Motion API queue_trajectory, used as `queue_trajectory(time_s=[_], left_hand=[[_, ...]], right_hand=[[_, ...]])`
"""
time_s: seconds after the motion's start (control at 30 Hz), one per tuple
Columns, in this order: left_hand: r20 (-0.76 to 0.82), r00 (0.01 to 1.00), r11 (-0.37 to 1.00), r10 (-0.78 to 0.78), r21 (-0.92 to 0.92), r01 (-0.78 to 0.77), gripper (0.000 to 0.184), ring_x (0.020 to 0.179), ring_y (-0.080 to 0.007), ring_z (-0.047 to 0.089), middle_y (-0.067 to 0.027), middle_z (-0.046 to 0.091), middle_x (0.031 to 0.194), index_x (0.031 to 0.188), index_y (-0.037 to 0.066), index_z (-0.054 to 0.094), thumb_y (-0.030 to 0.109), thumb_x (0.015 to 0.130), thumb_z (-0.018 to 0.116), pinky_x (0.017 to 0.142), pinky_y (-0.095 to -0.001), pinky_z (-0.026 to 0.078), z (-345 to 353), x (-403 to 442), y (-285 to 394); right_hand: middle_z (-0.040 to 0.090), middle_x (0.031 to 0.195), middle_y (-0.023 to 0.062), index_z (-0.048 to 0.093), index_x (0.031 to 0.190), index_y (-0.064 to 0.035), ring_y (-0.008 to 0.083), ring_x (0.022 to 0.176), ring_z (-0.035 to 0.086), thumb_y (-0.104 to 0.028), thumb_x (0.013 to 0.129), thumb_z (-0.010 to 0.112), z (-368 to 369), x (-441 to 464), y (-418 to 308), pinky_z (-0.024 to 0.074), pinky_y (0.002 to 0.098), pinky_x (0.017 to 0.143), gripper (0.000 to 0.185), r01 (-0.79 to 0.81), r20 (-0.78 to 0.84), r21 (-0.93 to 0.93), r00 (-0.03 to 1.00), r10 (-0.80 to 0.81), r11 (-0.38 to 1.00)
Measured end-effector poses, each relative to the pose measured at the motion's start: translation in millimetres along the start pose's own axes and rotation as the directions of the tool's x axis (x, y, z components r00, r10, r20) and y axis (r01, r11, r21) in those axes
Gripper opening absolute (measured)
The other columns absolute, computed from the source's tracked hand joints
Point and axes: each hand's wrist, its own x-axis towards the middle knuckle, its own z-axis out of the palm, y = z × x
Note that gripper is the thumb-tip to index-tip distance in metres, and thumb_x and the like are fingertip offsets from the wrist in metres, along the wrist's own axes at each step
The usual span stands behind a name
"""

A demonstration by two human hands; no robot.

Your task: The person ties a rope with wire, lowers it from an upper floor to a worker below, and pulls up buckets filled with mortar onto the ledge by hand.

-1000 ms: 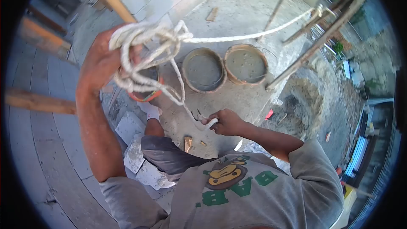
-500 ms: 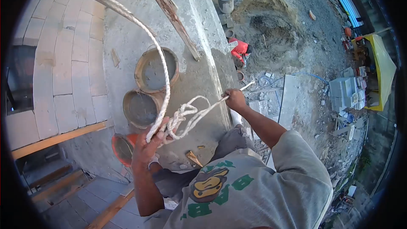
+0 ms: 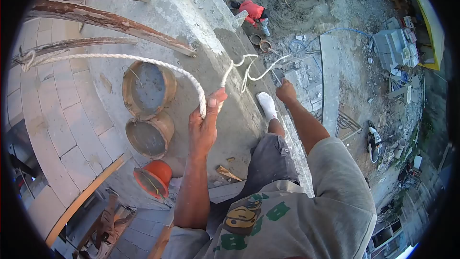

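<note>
My left hand (image 3: 205,127) is closed round the white rope (image 3: 143,60). One length runs left from it to a wooden pole (image 3: 110,20); another hangs in loose bends beyond the slab edge (image 3: 247,84). To the right, my right hand (image 3: 286,91) is closed over the drop, with a thin grey piece at its fingers that I cannot make out. Left of my left hand, two round buckets (image 3: 169,86) (image 3: 165,134) with grey contents stand on the slab. Nearer me is a tilted orange bucket (image 3: 162,172).
On the ground below, a person in a red top (image 3: 251,10) bends beside small buckets (image 3: 265,45). A block wall (image 3: 67,115) stands at the left. Stacked blocks (image 3: 393,48) and a yellow canopy (image 3: 431,24) are at the right. My socked foot (image 3: 267,105) is at the slab edge.
The view has turned and shifted toward the drop. The bundled rope between my hands has opened into loose bends past the edge. My right hand has moved away from the rope.
</note>
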Motion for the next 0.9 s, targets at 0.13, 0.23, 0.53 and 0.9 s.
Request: queue_trajectory(time_s=[0.13,0.23,0.53,0.9], left_hand=[[-0.028,1.0,0.997,0.003,-0.082,-0.005,0.044,0.095,-0.0182,0.058,-0.0108,0.064,0.09,0.104,-0.005,0.062,0.036,0.095,0.048,0.09,-0.0344,0.041,-3,8,-2],[-0.115,0.993,0.97,-0.024,-0.242,-0.004,0.042,0.08,-0.0151,0.057,-0.005,0.058,0.074,0.088,-0.003,0.064,0.036,0.094,0.05,0.08,-0.0325,0.043,-14,12,-24],[-0.211,0.92,0.906,-0.33,-0.344,0.247,0.041,0.08,-0.0167,0.055,-0.0047,0.055,0.073,0.074,0.005,0.058,0.044,0.089,0.058,0.081,-0.0326,0.043,18,19,-150],[-0.044,0.904,0.822,-0.425,-0.436,0.366,0.041,0.106,-0.025,0.057,-0.0098,0.059,0.089,0.082,0.005,0.058,0.045,0.091,0.053,0.094,-0.0416,0.042,15,43,-132]], right_hand=[[0.064,0.102,0.0219,0.061,0.102,-0.0008,0.0382,0.096,0.061,-0.024,0.076,0.057,36,-40,29,0.0489,0.0458,0.084,0.034,0.077,0.218,-0.092,0.974,-0.055,0.993],[0.065,0.1,0.021,0.064,0.095,-0.0004,0.0374,0.092,0.063,-0.025,0.079,0.053,66,-67,42,0.0505,0.0454,0.081,0.032,0.159,0.314,-0.172,0.944,-0.099,0.972],[0.065,0.097,0.0204,0.065,0.096,-0.0023,0.0368,0.089,0.064,-0.025,0.083,0.045,68,-71,53,0.0501,0.0454,0.081,0.032,0.158,0.343,-0.199,0.936,-0.082,0.967],[0.063,0.105,0.0205,0.066,0.097,-0.0016,0.0352,0.098,0.061,-0.03,0.085,0.051,39,-57,76,0.0481,0.044,0.087,0.035,0.152,0.365,-0.248,0.93,-0.053,0.957]])
